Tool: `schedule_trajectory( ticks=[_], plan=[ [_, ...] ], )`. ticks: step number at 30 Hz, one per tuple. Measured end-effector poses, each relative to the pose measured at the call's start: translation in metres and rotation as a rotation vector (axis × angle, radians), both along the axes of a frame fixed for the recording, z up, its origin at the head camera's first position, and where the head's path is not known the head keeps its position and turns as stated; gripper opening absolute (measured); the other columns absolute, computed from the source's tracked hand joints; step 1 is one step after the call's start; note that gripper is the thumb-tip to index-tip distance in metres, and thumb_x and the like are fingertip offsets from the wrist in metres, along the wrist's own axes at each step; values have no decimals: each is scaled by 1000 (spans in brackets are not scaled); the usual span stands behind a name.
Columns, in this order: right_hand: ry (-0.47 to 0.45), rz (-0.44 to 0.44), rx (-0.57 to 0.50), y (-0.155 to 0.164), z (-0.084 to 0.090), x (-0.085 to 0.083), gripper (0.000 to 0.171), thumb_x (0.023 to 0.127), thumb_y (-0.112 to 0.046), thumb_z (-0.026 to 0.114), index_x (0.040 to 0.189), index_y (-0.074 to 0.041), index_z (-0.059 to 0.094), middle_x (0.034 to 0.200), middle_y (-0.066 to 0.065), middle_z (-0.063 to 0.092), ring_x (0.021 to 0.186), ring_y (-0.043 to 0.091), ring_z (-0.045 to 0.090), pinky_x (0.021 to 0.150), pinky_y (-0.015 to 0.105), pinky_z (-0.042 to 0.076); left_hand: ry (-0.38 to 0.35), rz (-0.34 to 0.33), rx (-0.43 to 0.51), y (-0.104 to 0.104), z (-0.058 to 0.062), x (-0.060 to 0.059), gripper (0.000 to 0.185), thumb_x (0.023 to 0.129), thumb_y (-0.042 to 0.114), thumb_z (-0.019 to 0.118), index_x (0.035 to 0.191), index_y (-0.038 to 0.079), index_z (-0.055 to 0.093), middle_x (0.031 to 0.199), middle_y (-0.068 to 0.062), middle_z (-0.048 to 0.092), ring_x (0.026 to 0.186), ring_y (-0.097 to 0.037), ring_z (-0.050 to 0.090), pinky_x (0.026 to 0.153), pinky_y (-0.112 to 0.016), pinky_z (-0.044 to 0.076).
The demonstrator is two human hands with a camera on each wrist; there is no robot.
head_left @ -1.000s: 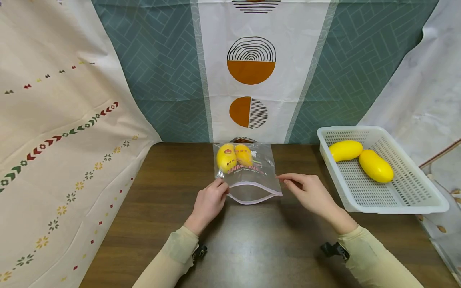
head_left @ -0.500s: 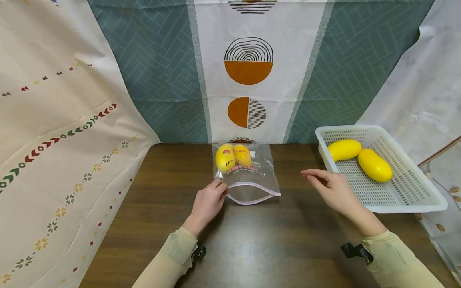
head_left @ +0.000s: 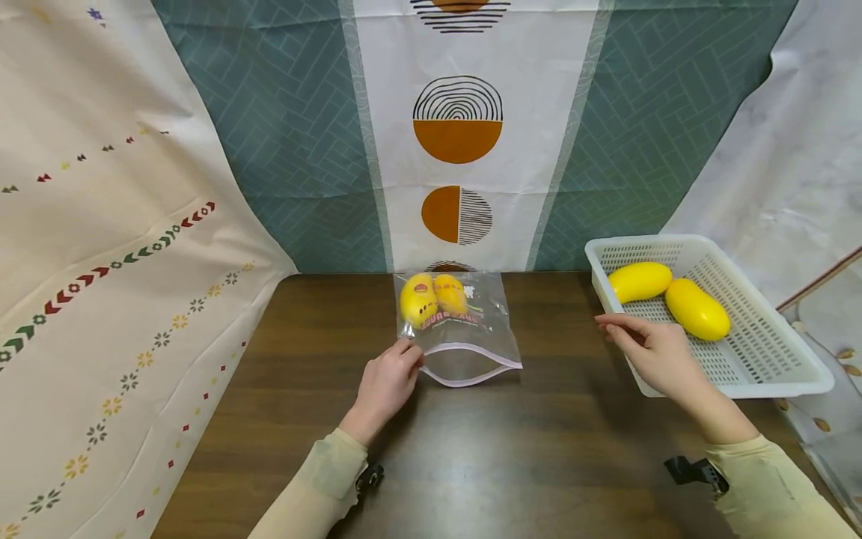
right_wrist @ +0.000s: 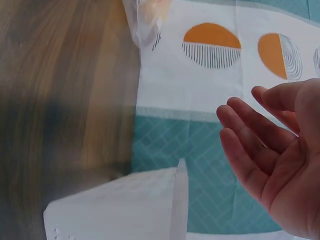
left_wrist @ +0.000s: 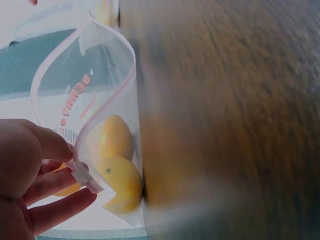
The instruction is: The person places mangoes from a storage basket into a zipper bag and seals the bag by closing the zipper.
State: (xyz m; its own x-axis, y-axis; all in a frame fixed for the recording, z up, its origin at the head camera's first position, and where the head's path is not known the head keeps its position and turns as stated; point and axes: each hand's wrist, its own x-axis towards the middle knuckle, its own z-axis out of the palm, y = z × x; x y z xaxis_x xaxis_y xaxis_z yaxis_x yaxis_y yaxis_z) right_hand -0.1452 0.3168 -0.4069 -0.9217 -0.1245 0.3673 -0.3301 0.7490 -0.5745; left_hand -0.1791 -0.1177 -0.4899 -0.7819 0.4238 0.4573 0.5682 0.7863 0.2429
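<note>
The dark brown wooden table [head_left: 512, 449] runs back to a hanging patterned curtain [head_left: 458, 135], with wide bare wood in front of and between the two hands. At its right edge sits a white perforated plastic basket [head_left: 774, 359], its near left rim just under the right hand [head_left: 656, 352]; two loose yellow oblong mangoes [head_left: 667, 296] lie side by side in its far end, long axes roughly across the basket.

At the table's far middle lies a clear plastic zip bag with a pink-white seal strip and red print [head_left: 465, 340]. It lies flat, closed bottom towards the curtain, mouth gaping towards the person. Two yellow mangoes inside it [head_left: 431, 297] rest side by side at the bottom end, long axes along the bag.

The left hand [head_left: 385, 385] pinches the near left corner of the bag's seal strip between thumb and fingers [left_wrist: 55, 185]. The right hand hangs with fingers spread and relaxed, holding nothing, well apart from the bag.
</note>
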Motion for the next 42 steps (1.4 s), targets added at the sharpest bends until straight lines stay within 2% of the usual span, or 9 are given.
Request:
schedule_trajectory(
  ticks=[8,11,14,18,23,25,31,36,42],
  plan=[
    [-23,-37,35,22,1,-5,23,106,-13,68,125,-5,77,103,16,80,85,-18,59,64,14,49,21,-8,7,0,-2,0,10,92,4,82,93,9,74,93,-2,63,70,-17,62,60,-33,59],
    [-24,-54,34,30,5,-6,23,106,-13,67,125,-3,77,103,18,79,84,-20,56,57,19,49,26,-8,19,0,-2,-1,12,89,4,85,93,8,75,93,-2,63,69,-17,62,60,-33,59],
    [-36,-73,50,38,5,-5,25,107,-15,67,127,-4,77,106,18,79,83,-18,56,58,19,48,14,0,8,-1,-2,0,7,93,5,82,93,8,75,93,-2,64,70,-18,62,60,-33,59],
    [-74,-116,85,49,5,-3,28,108,-20,65,128,-6,77,111,17,78,82,-7,58,64,16,47,0,7,2,-4,-2,1,6,95,6,79,92,9,75,93,-3,64,71,-18,62,60,-33,58],
    [-109,-143,114,62,3,-9,31,109,-23,63,130,-4,75,117,22,76,90,24,65,65,20,46,10,21,27,-7,-2,1,12,90,3,84,91,9,74,92,-3,63,69,-18,61,59,-33,58],
    [-122,-146,123,67,3,-13,33,109,-24,62,132,-3,74,120,25,74,92,32,64,64,23,46,9,26,26,-8,-1,1,10,91,3,82,92,9,74,92,-3,63,69,-18,62,60,-34,58],
    [-178,-152,147,87,2,-22,38,110,-26,60,133,1,71,123,33,70,95,41,63,66,33,47,6,21,23,-9,0,1,7,93,3,80,92,7,75,92,-3,63,69,-18,61,58,-34,58],
    [-229,-162,191,104,9,-25,44,111,-28,58,138,5,65,127,39,65,104,52,66,72,41,54,10,17,39,-7,0,1,11,91,1,81,91,9,73,92,-4,63,69,-20,61,57,-35,57],
    [-333,-199,286,124,14,-27,49,111,-29,57,144,7,57,130,45,58,106,59,62,78,65,56,-8,21,21,-5,1,1,8,93,2,80,92,8,74,93,-3,63,70,-19,61,58,-34,57]
  ],
)
